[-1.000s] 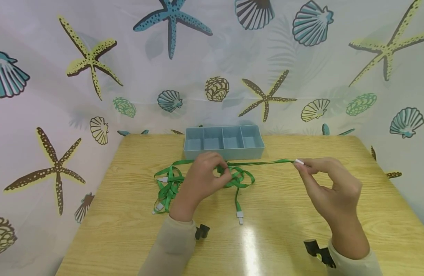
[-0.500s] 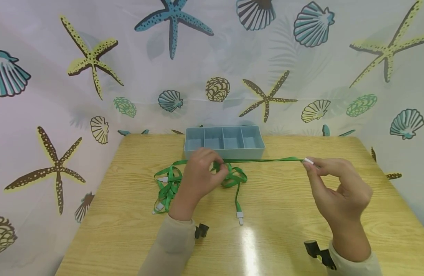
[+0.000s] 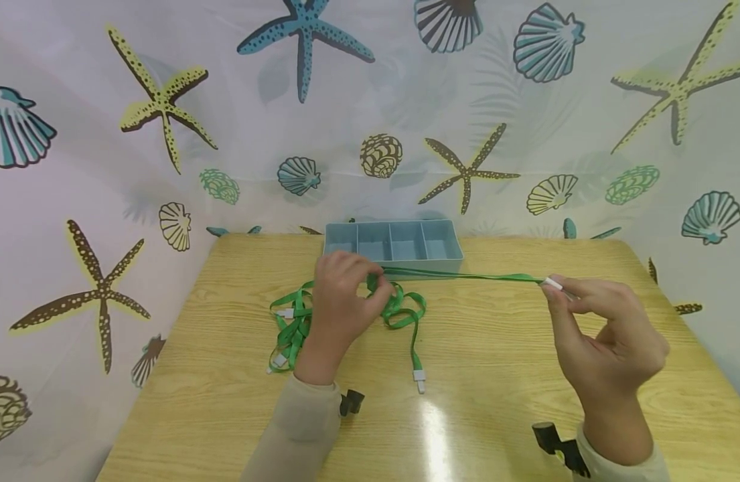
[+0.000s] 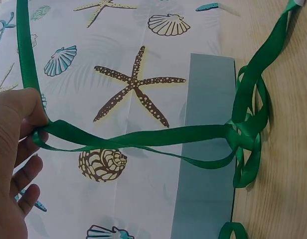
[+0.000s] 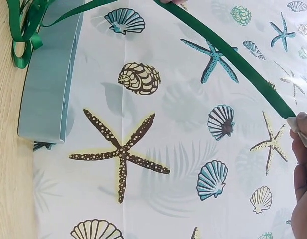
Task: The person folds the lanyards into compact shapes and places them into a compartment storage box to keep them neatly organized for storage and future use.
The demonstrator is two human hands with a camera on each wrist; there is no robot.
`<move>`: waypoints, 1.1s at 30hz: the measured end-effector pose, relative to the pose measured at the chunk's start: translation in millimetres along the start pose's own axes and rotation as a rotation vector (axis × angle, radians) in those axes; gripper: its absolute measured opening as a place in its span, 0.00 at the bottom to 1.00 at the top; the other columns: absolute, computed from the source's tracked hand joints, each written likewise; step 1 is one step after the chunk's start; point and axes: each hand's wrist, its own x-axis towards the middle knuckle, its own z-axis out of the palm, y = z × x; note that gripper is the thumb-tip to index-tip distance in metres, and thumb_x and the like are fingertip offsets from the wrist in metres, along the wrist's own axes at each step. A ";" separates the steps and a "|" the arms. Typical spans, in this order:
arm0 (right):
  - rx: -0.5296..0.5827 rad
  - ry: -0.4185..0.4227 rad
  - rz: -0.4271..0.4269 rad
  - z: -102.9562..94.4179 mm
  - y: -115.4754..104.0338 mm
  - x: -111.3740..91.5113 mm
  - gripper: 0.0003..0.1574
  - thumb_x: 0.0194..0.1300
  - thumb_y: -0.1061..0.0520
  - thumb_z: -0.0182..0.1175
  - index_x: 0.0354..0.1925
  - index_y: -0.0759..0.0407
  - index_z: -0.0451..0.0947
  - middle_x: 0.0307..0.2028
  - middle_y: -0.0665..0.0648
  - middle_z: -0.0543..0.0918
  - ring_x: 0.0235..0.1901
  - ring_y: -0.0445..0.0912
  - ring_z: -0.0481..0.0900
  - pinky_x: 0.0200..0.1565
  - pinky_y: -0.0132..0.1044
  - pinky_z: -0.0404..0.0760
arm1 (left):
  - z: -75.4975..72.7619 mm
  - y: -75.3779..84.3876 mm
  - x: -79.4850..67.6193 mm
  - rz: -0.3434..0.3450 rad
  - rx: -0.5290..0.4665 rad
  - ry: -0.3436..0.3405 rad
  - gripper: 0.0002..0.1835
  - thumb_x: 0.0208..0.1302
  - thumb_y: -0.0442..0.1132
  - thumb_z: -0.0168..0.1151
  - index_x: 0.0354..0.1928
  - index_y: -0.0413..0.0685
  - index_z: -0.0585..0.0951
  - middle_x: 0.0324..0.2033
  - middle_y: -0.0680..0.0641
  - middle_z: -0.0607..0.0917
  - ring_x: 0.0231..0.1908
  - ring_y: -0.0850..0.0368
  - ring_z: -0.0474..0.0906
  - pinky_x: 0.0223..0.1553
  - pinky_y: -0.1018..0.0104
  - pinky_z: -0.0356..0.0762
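Note:
A green lanyard [image 3: 460,275] stretches between my two hands, in front of the blue box. My right hand [image 3: 611,335] pinches the white plastic clip [image 3: 552,284] at its end, thumb against fingertips. In the left wrist view the thumb and forefinger of my left hand [image 4: 19,134] pinch the green ribbon, and a loop of it hangs from there towards a looped bundle. More green lanyards [image 3: 294,335] lie heaped on the table left of my left hand, with white clips among them. One ribbon end with a white clip [image 3: 419,380] lies nearer to me.
A pale blue box [image 3: 394,268] with several compartments stands at the back of the wooden table [image 3: 484,402]. Behind it hangs a white cloth [image 3: 345,87] printed with starfish and shells. Both sleeves carry black camera mounts.
My right hand has moved to the right with the white clip, and the ribbon span has grown longer. My left hand has risen slightly; the loops beside it have drawn in.

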 end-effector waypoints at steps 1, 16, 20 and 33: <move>0.007 0.004 0.000 0.2 -0.4 0.1 0.24 0.53 0.74 0.78 0.14 0.75 0.71 0.23 0.68 0.88 0.30 0.46 0.90 0.42 0.29 0.86 | 0.0 0.1 0.2 0.002 0.004 0.017 0.06 0.60 0.32 0.68 0.27 0.48 0.90 0.27 0.49 0.90 0.34 0.48 0.80 0.46 0.48 0.77; -0.134 -0.072 -0.079 -1.7 3.1 -1.3 0.25 0.59 0.65 0.77 0.15 0.73 0.75 0.22 0.69 0.87 0.25 0.55 0.84 0.45 0.29 0.82 | -4.2 -1.5 0.6 -0.011 -0.020 0.231 0.05 0.64 0.31 0.70 0.36 0.42 0.93 0.35 0.44 0.94 0.37 0.45 0.82 0.48 0.45 0.75; -0.151 -0.094 -0.096 -1.2 4.1 -2.0 0.20 0.60 0.63 0.76 0.20 0.74 0.79 0.22 0.68 0.86 0.24 0.55 0.81 0.45 0.29 0.81 | -6.5 -1.0 2.4 -0.001 -0.019 0.288 0.04 0.64 0.29 0.70 0.37 0.40 0.92 0.33 0.42 0.93 0.34 0.44 0.82 0.45 0.46 0.75; -0.271 -0.162 -0.125 -5.7 13.2 -4.7 0.17 0.58 0.58 0.70 0.20 0.69 0.82 0.15 0.65 0.77 0.24 0.58 0.70 0.54 0.38 0.62 | -11.1 2.8 7.3 0.016 -0.100 0.375 0.06 0.65 0.25 0.69 0.42 0.35 0.91 0.32 0.39 0.91 0.31 0.45 0.82 0.41 0.49 0.76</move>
